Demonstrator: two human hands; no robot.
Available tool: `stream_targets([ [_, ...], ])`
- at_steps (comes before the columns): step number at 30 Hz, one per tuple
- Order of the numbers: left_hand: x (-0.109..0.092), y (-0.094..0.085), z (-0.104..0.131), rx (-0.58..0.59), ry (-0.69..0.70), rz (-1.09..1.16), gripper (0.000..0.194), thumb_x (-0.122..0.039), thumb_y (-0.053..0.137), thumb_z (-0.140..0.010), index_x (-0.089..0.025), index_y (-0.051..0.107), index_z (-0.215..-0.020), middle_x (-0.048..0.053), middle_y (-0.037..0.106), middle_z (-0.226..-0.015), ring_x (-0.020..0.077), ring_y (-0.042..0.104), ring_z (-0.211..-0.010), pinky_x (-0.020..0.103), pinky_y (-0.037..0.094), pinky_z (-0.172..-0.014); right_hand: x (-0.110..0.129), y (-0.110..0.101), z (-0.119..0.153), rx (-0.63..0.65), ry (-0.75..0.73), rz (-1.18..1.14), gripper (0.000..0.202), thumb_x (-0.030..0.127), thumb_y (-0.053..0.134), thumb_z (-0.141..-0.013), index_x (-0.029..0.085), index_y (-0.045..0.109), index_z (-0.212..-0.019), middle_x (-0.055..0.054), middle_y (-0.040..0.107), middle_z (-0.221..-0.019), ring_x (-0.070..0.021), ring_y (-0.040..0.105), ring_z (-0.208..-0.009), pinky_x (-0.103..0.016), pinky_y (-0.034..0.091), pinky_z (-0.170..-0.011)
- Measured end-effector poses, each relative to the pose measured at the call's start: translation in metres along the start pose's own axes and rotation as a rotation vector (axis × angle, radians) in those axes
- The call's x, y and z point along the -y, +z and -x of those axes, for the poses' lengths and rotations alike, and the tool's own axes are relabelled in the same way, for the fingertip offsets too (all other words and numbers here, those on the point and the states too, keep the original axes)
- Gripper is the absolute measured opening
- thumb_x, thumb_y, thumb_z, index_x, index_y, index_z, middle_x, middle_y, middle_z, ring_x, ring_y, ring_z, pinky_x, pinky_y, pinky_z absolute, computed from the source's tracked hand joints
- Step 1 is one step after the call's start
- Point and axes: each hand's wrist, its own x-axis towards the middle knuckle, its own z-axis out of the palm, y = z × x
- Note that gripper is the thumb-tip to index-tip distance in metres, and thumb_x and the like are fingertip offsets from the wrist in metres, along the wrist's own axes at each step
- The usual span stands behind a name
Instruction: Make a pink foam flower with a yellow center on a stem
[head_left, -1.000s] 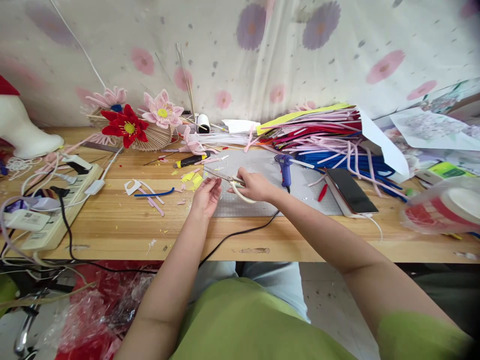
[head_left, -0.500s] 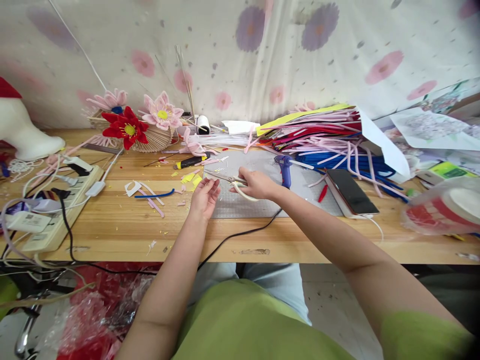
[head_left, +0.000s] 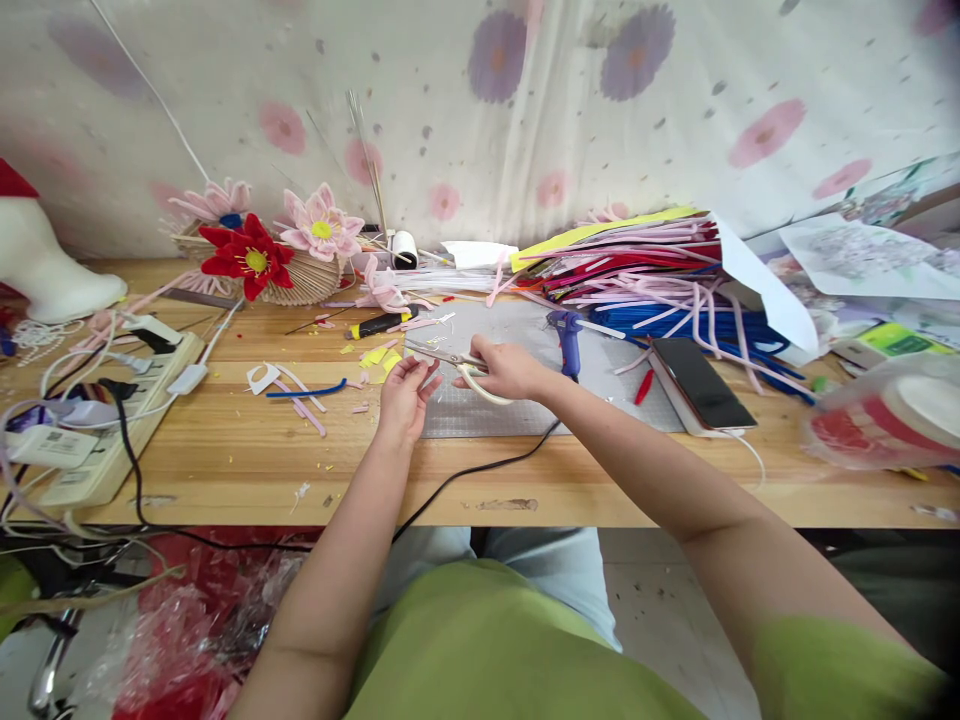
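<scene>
My right hand [head_left: 506, 370] is closed on the pale handles of the scissors [head_left: 480, 385]. Their metal blades point left, just over the fingertips of my left hand [head_left: 406, 398]. The left hand is pinched, palm partly up; whatever it holds is too small to make out. Both hands are above the left part of a grey cutting mat [head_left: 480, 415]. Yellow scraps [head_left: 381, 357] lie left of the blades. Farther right on the mat stands out a purple glue gun [head_left: 568, 345].
A power strip [head_left: 124, 430] with cables sits at left, near red and pink flowers [head_left: 255, 260]. A black cable crosses the front edge. At right are bundled fuzzy stems [head_left: 645, 260], a phone [head_left: 705, 385] and a bagged cup [head_left: 892, 415].
The scissors and my right hand have shifted slightly left. The scissor handles have tilted a little, and the whole view has moved slightly.
</scene>
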Motion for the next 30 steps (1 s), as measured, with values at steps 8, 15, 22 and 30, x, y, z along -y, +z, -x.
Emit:
stream_targets([
  [8,-0.001,0.0,0.002,-0.008,-0.002,0.001,0.017,-0.001,0.061,-0.072,-0.015,0.055,-0.079,0.0,0.064,-0.076,0.009,0.065,-0.072,0.017,0.05,-0.062,-0.001,-0.003,0.001,0.022,-0.006,0.023,0.046,0.06,0.045,-0.078,0.017,0.045,-0.097,-0.006,0.064,-0.079,-0.0177,0.055,-0.064,-0.025,0.023,-0.053],
  [15,-0.003,-0.001,0.002,-0.016,0.016,-0.013,0.017,-0.002,0.061,-0.072,-0.015,0.054,-0.079,0.0,0.063,-0.076,0.0094,0.065,-0.072,0.019,0.05,-0.064,-0.003,-0.008,0.001,0.046,-0.017,0.016,0.045,0.059,0.046,-0.078,0.017,0.047,-0.096,-0.006,0.064,-0.079,-0.0169,0.053,-0.064,-0.025,0.024,-0.054],
  [22,-0.004,-0.004,0.0,-0.027,0.06,-0.033,0.018,-0.005,0.065,-0.068,-0.016,0.056,-0.079,-0.002,0.06,-0.073,0.0078,0.062,-0.068,0.021,0.051,-0.068,-0.006,-0.012,0.001,0.066,-0.012,0.011,0.044,0.059,0.049,-0.077,0.018,0.048,-0.095,-0.006,0.063,-0.079,-0.0167,0.053,-0.065,-0.025,0.025,-0.055],
  [30,-0.004,-0.004,-0.001,-0.04,0.087,-0.049,0.019,-0.006,0.067,-0.067,-0.017,0.056,-0.078,-0.003,0.057,-0.072,0.0061,0.058,-0.065,0.022,0.052,-0.068,-0.008,-0.015,0.002,0.079,-0.013,0.044,0.045,0.061,0.048,-0.077,0.019,0.049,-0.094,-0.006,0.064,-0.079,-0.0174,0.054,-0.065,-0.024,0.024,-0.053],
])
